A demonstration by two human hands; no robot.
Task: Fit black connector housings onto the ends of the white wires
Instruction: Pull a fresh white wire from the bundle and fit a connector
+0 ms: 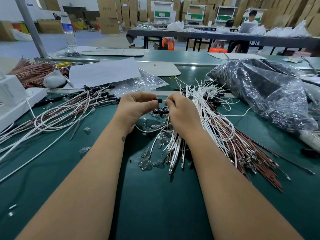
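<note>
Wires already capped with black housings [97, 90] fan across the green mat [147, 196] at far left. My left hand [136, 108] pinches a small black cylindrical connector housing [159, 100] between thumb and curled fingers. Just beside it, my right hand [181, 111] pinches the end of a thin white wire [152, 129], tip almost touching the housing. Right of that lies the loose bundle of white and brown wires [207, 122]. No writing is legible.

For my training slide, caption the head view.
Left hand holds a black connector housing while right hand feeds in a white wire.
</note>
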